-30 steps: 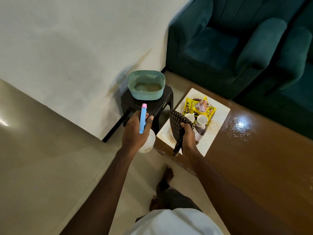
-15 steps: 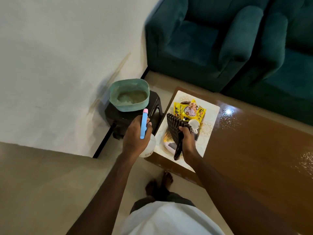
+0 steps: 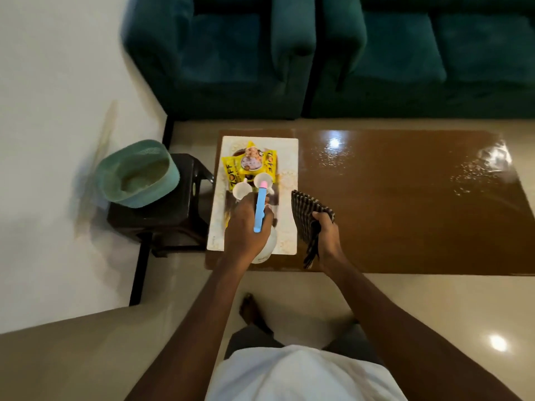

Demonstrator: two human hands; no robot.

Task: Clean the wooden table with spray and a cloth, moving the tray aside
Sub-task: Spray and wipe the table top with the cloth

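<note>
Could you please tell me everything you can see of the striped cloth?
The dark striped cloth is a folded fabric piece with thin light and dark stripes. The right hand holds it bunched, its fanned upper part spreading up and left of the grip and a narrow tail hanging below the hand. It sits over the glossy brown wooden table, just right of the white rectangular tray. Whether it touches the tabletop cannot be told.

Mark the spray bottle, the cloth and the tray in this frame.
spray bottle (image 3: 259, 211): head view, on its blue trigger handle.
cloth (image 3: 304, 211): head view, on the striped folded part above the fingers.
tray (image 3: 289, 157): head view, on its bare right rim.
</note>
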